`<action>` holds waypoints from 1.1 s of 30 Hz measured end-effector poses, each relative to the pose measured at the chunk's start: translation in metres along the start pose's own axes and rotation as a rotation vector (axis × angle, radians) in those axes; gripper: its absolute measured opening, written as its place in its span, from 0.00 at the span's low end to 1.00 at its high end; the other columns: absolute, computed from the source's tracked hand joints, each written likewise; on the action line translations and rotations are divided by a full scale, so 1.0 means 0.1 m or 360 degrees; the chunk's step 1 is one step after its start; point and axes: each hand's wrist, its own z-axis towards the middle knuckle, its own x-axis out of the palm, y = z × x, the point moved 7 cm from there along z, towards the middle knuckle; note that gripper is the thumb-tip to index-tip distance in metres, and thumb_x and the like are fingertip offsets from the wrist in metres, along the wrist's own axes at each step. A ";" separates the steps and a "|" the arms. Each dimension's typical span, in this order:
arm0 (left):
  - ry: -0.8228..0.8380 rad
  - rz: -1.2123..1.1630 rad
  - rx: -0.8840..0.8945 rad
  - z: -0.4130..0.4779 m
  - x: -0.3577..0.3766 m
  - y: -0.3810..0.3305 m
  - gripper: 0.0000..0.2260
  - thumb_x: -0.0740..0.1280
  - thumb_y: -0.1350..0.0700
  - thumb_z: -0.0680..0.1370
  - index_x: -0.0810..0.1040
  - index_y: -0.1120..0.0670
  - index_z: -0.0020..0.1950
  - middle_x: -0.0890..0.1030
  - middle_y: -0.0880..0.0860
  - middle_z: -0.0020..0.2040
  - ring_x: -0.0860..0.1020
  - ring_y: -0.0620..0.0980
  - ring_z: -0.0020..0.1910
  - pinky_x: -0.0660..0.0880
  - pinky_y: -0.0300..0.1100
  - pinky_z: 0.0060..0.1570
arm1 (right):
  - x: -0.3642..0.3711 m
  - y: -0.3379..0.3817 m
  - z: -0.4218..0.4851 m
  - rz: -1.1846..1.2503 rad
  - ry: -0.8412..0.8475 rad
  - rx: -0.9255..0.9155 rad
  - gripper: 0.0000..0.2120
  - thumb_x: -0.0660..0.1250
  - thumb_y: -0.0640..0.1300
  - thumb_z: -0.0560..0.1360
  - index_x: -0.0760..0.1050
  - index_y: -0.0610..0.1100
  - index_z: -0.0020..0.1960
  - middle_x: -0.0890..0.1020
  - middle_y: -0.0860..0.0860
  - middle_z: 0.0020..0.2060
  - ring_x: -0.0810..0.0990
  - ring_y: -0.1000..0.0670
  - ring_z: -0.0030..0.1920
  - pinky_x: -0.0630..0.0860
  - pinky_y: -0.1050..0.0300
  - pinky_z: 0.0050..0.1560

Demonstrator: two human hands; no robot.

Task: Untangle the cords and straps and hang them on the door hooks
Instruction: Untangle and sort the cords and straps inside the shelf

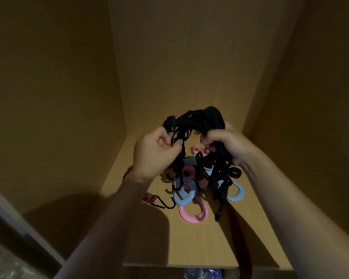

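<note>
Nearest the viewer, the front edge of a wooden shelf [189,248] crosses the frame, and a dark red strap [240,238] runs over it below and to the right of the black bundle [201,119]. Below and to the left of the bundle lies a red coiled cord [149,198] ending in a black metal hook [167,206]. Directly beneath the bundle, plastic hooks lie in a heap on the shelf: one pink hook [191,215] nearest, one blue hook [182,195] behind it, a second blue hook [237,193] to the right. Black loose ends [220,206] hang from the bundle down among these hooks; whether they are caught on them cannot be told. The bundle of cords and straps is held above the shelf, clear of its surface. The left hand [153,152] is at the bundle's left side, fingers curled, pinching thin black strands. The right hand [226,143] is at its right side, closed in a fist around the thick part. Behind the bundle stands the plain back wall [189,67] of the cupboard.
</note>
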 end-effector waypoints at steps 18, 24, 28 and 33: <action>0.1234 -0.1211 -0.0830 0.24 1.28 -0.33 0.15 0.64 0.62 0.72 0.75 0.52 0.26 0.68 0.46 0.23 0.69 0.43 0.24 0.77 0.39 0.38 | -0.69 0.22 -0.55 0.0106 -0.0150 0.0100 0.04 0.65 0.36 0.65 0.73 0.40 0.40 0.75 0.51 0.25 0.73 0.54 0.27 0.71 0.65 0.26; 0.1400 -0.1215 -0.0976 -0.16 1.98 -0.55 0.06 0.65 0.63 0.69 0.78 0.57 0.44 0.78 0.54 0.34 0.76 0.48 0.31 0.75 0.36 0.32 | -1.08 0.01 -0.82 0.0046 -0.0587 0.0179 0.06 0.66 0.43 0.72 0.79 0.41 0.46 0.82 0.47 0.34 0.82 0.47 0.35 0.78 0.57 0.36; 0.1548 -0.1154 -0.1018 -0.39 2.32 -0.65 0.18 0.66 0.64 0.61 0.77 0.60 0.51 0.77 0.62 0.47 0.77 0.60 0.49 0.73 0.56 0.57 | -1.28 -0.11 -1.02 -0.0054 -0.0849 0.0246 0.04 0.65 0.43 0.75 0.78 0.46 0.48 0.83 0.48 0.42 0.83 0.49 0.42 0.79 0.60 0.37; 0.1714 -0.1138 -0.1033 -0.60 2.66 -0.69 0.17 0.68 0.65 0.61 0.78 0.62 0.49 0.79 0.63 0.46 0.78 0.61 0.50 0.72 0.56 0.61 | -1.43 -0.28 -1.20 0.0016 -0.0944 0.0388 0.07 0.60 0.42 0.77 0.73 0.50 0.42 0.81 0.48 0.41 0.80 0.50 0.41 0.78 0.56 0.43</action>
